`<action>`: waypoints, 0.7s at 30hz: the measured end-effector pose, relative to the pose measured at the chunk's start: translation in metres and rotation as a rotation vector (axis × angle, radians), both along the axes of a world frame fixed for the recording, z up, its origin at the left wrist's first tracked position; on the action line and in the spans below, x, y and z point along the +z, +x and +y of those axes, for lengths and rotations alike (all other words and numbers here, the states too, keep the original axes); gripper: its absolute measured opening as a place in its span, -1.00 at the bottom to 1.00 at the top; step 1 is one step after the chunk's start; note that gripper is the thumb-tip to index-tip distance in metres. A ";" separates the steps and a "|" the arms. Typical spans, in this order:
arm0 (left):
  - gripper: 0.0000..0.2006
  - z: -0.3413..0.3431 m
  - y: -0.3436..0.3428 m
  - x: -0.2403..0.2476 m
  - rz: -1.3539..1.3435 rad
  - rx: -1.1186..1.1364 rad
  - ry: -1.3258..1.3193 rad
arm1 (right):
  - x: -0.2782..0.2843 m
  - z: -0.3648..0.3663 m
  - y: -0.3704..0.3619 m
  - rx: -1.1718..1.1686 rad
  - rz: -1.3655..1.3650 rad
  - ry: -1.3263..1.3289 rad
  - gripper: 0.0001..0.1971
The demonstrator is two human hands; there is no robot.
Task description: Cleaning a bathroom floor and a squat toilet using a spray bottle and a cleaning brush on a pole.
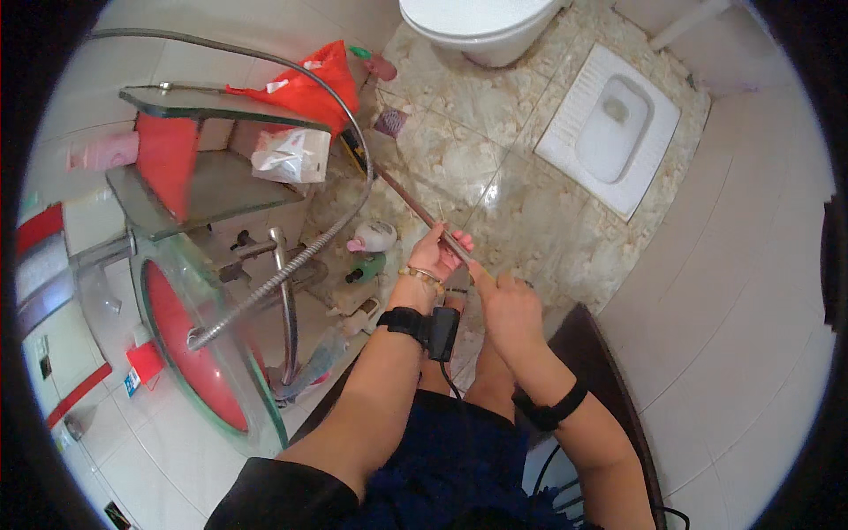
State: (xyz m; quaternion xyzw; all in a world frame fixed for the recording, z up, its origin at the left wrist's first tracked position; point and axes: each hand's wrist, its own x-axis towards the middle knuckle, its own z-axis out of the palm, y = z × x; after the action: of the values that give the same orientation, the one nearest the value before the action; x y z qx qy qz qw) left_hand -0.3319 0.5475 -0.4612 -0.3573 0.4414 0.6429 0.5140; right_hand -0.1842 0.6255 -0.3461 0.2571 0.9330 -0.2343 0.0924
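A long brown pole (409,199) runs from my hands toward the far left, where a dark, yellow-marked head (356,152) sits low by the shelves, partly hidden; its kind I cannot make out. My left hand (435,255) is wrapped around the pole from below, palm up. Nearer to me, my right hand (510,309) grips the pole's end from above. A beaded bracelet (422,277) and a black strap with a small box (422,329) are on my left wrist. Tiled floor (455,168) lies beneath the pole.
A glass basin (212,344) with a metal tap (284,300) and a shower hose (331,231) stands at left, near glass shelves (230,190). Bottles (373,237) stand below. A toilet (481,26) is ahead, a squat pan (609,132) to the right, beside the wall (724,265).
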 end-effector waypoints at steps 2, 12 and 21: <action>-0.80 0.018 -0.001 0.018 -0.008 0.034 -0.031 | 0.009 0.010 -0.012 -0.060 0.023 -0.044 -0.57; -0.81 0.037 -0.020 -0.007 -0.164 0.219 0.018 | -0.017 0.051 -0.050 -0.280 -0.124 -0.623 -0.62; -0.81 0.051 -0.004 0.022 -0.142 0.059 -0.151 | 0.010 0.059 -0.048 -0.215 -0.304 -0.524 -0.64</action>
State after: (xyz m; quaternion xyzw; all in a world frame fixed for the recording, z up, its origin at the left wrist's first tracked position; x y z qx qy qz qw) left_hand -0.3361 0.5990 -0.4388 -0.4525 0.4401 0.5959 0.4964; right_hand -0.2321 0.6849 -0.3361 0.3537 0.7840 -0.4337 0.2684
